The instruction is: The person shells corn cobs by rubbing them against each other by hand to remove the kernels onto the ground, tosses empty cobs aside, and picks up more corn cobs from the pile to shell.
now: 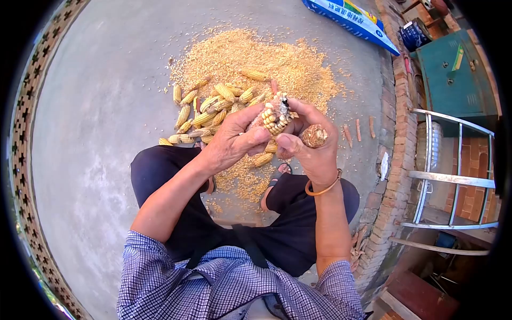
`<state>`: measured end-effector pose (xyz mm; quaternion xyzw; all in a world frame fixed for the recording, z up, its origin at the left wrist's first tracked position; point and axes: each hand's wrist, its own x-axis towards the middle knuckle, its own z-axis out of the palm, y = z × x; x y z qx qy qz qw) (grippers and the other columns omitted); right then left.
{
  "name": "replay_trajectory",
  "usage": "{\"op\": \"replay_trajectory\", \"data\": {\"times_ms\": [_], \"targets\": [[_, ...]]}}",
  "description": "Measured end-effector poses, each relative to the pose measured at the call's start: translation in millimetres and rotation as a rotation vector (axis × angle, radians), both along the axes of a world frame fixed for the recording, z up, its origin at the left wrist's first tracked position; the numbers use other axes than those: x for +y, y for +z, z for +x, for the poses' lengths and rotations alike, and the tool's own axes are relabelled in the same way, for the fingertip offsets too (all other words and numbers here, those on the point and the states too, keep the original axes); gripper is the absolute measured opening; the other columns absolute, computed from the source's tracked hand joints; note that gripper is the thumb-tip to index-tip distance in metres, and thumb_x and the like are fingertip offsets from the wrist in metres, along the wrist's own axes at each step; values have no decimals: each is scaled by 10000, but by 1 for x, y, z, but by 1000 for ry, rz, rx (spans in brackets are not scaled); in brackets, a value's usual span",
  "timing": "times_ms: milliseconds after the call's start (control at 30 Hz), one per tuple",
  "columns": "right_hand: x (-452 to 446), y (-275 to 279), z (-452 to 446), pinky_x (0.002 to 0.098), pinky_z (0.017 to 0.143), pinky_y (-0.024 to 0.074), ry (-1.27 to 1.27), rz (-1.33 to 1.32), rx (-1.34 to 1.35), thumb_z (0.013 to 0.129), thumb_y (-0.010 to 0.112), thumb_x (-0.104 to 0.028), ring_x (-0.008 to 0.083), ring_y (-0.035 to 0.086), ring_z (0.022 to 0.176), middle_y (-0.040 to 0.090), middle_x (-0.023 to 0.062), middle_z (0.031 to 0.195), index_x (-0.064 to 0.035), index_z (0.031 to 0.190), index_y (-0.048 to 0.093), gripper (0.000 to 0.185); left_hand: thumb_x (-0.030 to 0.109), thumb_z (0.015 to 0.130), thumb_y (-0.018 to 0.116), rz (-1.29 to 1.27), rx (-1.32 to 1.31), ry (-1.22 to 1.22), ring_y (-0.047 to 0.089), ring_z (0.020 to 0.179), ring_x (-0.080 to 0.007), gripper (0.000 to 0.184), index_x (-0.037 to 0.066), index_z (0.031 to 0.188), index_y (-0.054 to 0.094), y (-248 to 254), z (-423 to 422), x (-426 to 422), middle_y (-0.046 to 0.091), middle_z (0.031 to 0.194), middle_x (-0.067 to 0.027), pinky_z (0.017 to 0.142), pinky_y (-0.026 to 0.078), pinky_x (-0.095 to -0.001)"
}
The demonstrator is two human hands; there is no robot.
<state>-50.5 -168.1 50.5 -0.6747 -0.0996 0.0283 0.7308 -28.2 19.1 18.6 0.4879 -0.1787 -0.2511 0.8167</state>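
A partly stripped ear of corn (276,118) is held up between my hands, with rows of yellow kernels on the near side and a dark, whitish patch near its top. My left hand (234,137) is closed around its left side, thumb pressed toward the kernels. My right hand (314,152) is closed on a brownish corn cob (313,136), whose blunt end sticks out beside the thumb; its fingers also reach the ear's right side. Below and beyond lie a pile of unshelled ears (213,109) and a wide heap of loose kernels (250,53).
Several bare cobs (358,129) lie on the concrete floor (101,106) at right. A blue-and-white sack (352,24) rests at the upper right. Along the right run a brick edging (397,138), a metal ladder-like frame (453,178) and a green cabinet (453,74).
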Motion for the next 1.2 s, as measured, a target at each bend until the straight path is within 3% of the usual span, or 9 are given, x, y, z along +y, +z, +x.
{"op": "replay_trajectory", "data": {"times_ms": [67,267,300,433,633,667,933,1133,1200], "targets": [[3,-5,-1,215,527,499,-24,-46,-51,783,806,-37,85,614,660,646,53,813,14,1304,545,586,424,952,619,19,-32,7,449,639,-36,508,17,1247,544,-2,1,-1,504,776,34,549,366,-201],[1,-11,-5,197,480,434,-108,-62,-138,789,771,35,61,581,606,636,45,748,14,1274,562,528,444,947,614,141,-204,113,529,783,-83,553,13,1287,544,-13,6,-8,598,968,-39,701,461,-251],[0,-10,-4,197,478,428,-121,-88,-131,794,766,35,59,575,597,633,44,736,15,1270,563,518,471,952,592,162,-187,125,551,984,-119,623,23,1374,499,-8,5,-8,585,1175,-77,857,476,-297],[2,-11,-2,199,487,425,-148,-118,-97,813,750,30,58,568,597,630,42,739,25,1262,561,488,479,991,509,-153,15,128,445,1305,-192,656,4,1437,431,-3,8,-16,482,1412,-107,1062,401,-360],[14,-12,-4,213,612,480,-111,-19,24,808,759,10,55,591,673,654,26,807,56,1221,581,452,462,997,498,-133,64,115,496,1284,-277,655,-48,1402,428,-2,9,-13,495,1385,-207,1100,400,-456],[17,-12,-4,217,660,500,-102,19,62,797,771,5,51,599,694,661,18,815,63,1201,595,445,445,1001,500,-130,64,135,520,1254,-268,634,-49,1394,439,-3,9,-12,515,1363,-206,1069,432,-438],[33,-12,-6,197,568,459,-134,167,150,858,727,-25,52,574,648,646,26,790,89,1193,582,382,325,1048,439,-129,99,185,605,1110,-205,494,-64,1350,476,-10,11,-10,568,1305,-202,813,577,-324],[33,-14,-4,188,571,442,-170,251,191,867,724,-43,37,562,662,651,16,796,71,1181,591,359,285,1055,428,-228,159,255,620,1096,-208,447,-62,1327,501,-5,8,-15,601,1262,-177,915,544,-338],[34,-15,-5,186,571,436,-179,246,194,868,724,-45,33,559,665,661,19,812,62,1169,595,344,281,1054,431,-117,45,281,624,1092,-204,444,-61,1328,501,-5,6,-16,605,1258,-167,942,530,-338]]}}
